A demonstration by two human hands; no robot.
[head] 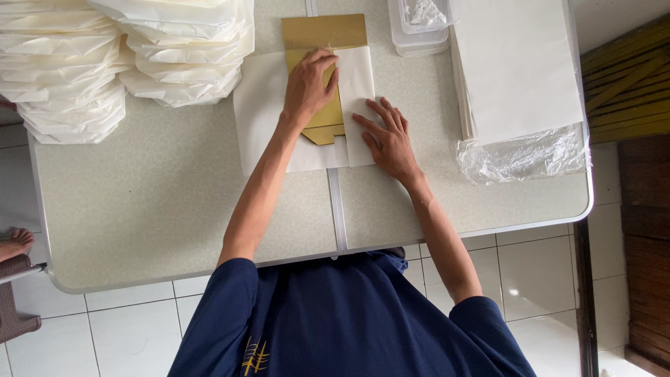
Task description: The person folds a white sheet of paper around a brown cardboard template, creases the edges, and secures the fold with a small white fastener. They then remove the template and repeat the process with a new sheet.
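Observation:
A flat gold cardboard piece lies on a white paper sheet at the far middle of the table. A flap of the white sheet is folded over the gold piece's right side. My left hand presses down on the gold piece and the folded flap, fingers bent. My right hand lies flat, fingers spread, on the right part of the folded white paper. Neither hand grips anything.
Stacks of folded white paper bundles fill the table's far left. A tall pile of white sheets in clear plastic wrap sits at the right. Clear plastic containers stand at the far edge. The grey table has a middle seam; a bare foot shows at left.

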